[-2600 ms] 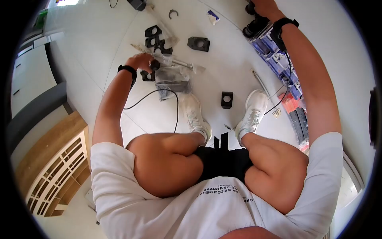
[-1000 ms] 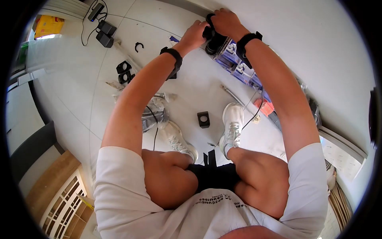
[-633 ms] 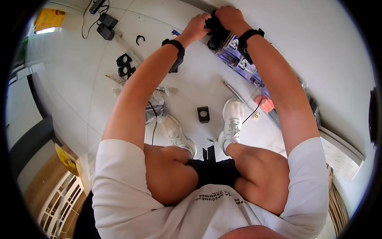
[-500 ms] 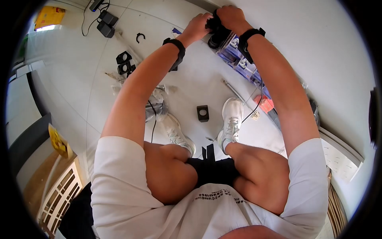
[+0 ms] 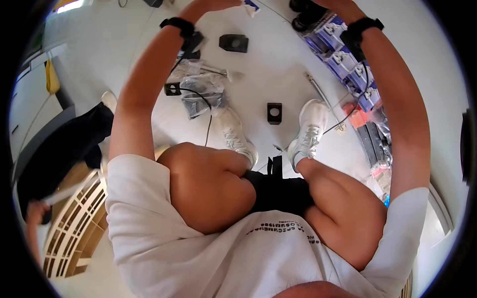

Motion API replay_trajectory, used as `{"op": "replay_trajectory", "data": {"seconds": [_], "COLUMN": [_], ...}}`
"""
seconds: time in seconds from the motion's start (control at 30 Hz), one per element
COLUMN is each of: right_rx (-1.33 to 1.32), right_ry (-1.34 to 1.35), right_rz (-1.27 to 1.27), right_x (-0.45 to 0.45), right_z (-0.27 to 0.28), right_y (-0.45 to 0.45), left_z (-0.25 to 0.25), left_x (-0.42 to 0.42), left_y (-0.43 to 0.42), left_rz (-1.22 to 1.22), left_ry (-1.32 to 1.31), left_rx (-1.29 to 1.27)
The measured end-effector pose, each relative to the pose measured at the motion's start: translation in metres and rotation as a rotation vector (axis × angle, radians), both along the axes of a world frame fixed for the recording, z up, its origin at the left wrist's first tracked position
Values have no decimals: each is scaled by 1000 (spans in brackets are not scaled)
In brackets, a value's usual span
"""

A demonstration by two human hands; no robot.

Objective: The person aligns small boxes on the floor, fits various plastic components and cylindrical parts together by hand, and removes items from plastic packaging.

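Note:
At the top edge, my left hand (image 5: 216,4) is partly cut off, near a small blue-and-white packet (image 5: 252,7); what its fingers do is hidden. My right hand (image 5: 340,6) is at the top right beside black round parts (image 5: 305,19), its fingers out of view. Below it runs a row of blue-and-white boxes (image 5: 343,57). A black block with a hole (image 5: 274,113) sits between my shoes. Another black block (image 5: 233,43) lies farther up the floor. Clear plastic bags (image 5: 203,94) with dark contents lie by my left shoe.
At the left is another person in dark clothing (image 5: 64,144), with a hand (image 5: 36,211) at the lower left. A metal rod (image 5: 320,92) lies near my right shoe. Red packaging (image 5: 355,115) and dark strips (image 5: 370,141) lie at the right. A thin black cable (image 5: 207,124) crosses the floor.
My hands, together at the black parts before, are now apart, the left one farther left. The view has shifted. The other person's dark clothing shows more at the left.

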State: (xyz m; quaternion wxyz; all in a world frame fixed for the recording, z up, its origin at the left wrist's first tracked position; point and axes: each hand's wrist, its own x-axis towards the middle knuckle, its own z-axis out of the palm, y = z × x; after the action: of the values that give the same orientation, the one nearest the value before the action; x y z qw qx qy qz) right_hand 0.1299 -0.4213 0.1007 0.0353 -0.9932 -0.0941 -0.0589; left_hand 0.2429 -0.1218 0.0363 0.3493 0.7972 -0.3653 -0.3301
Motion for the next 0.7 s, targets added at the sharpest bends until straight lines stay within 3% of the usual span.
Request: {"op": "replay_trajectory", "data": {"seconds": [0.03,0.1,0.2,0.27,0.3,0.37,0.43,0.5,0.57,0.63,0.7], "right_rx": [9,70,165,125,67,118,207,120,62,129,202], "right_ry": [-6,7,-26,-95,-167,-181,-25,-9,112,225,345], "right_rz": [13,32,235,360,472,618,646,600,541,475,404], "right_x": [2,5,5,5,5,-3,-21,-44,-62,-74,-77], "right_z": [6,13,14,16,19,19,12,-40,-70,-91,-100], "right_y": [7,22,49,80,96,139,179,207,213,205,193], "left_z": [-9,-20,-12,-17,-23,-33,-12,12,6,-41,-40], "left_x": [10,28,27,24,17,3,-30,-74,-115,-145,-171], "left_y": [32,100,174,221,245,281,274,267,270,294,287], "left_rz": [45,-31,157,125,137,151,127,50,108,86,256], "left_ry": [-233,-415,-405,-693,-695,-349,111,243,126,-148,-273], "left_rx": [73,105,269,482,496,811,1221,1263,1172,1068,929]}}
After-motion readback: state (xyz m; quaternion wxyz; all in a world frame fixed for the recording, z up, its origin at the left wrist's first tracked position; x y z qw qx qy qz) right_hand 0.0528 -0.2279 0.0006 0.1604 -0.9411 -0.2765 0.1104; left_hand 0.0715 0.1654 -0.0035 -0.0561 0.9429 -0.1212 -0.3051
